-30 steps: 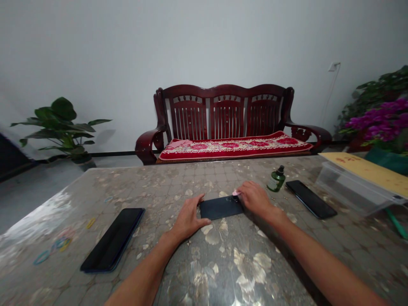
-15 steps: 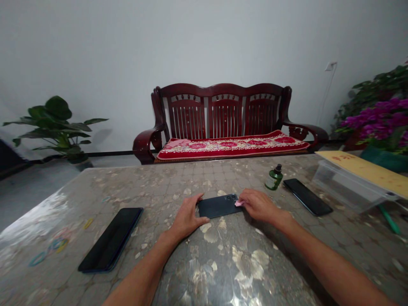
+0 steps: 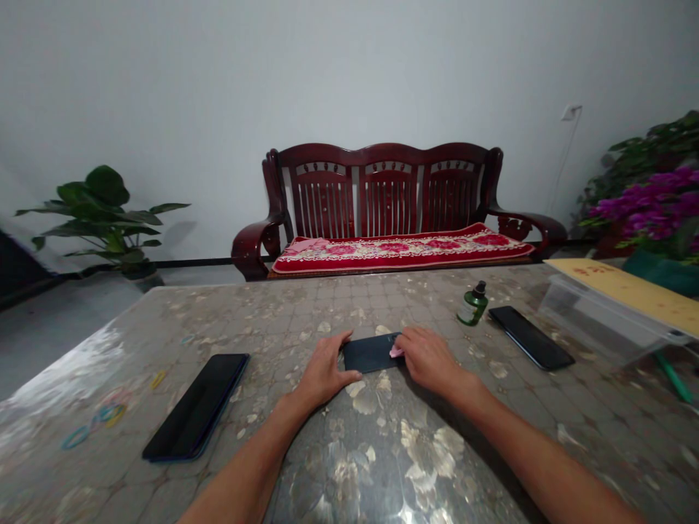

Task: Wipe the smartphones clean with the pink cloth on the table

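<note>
A dark phone [image 3: 368, 354] lies back up on the patterned table in front of me, its long side running left to right. My left hand [image 3: 326, 370] grips the phone's left end, thumb on the near edge and fingers at the far edge. Pinched in my right hand [image 3: 427, 358] is a small pink cloth [image 3: 396, 351], pressed against the phone's back near its right end. That hand covers the right end and most of the camera area.
Other phones lie left [image 3: 197, 406] and right [image 3: 529, 337]. A green spray bottle [image 3: 472, 303] stands beyond my right hand, near a clear plastic box [image 3: 595, 316] under a yellow board [image 3: 633, 291]. Coloured rubber bands [image 3: 109, 415] lie far left. A wooden bench [image 3: 387, 189] stands behind the table [image 3: 306, 466].
My right hand has slid left along the phone with the pink cloth, now covering more of the camera end. My left hand keeps its grip. The view has shifted slightly.
</note>
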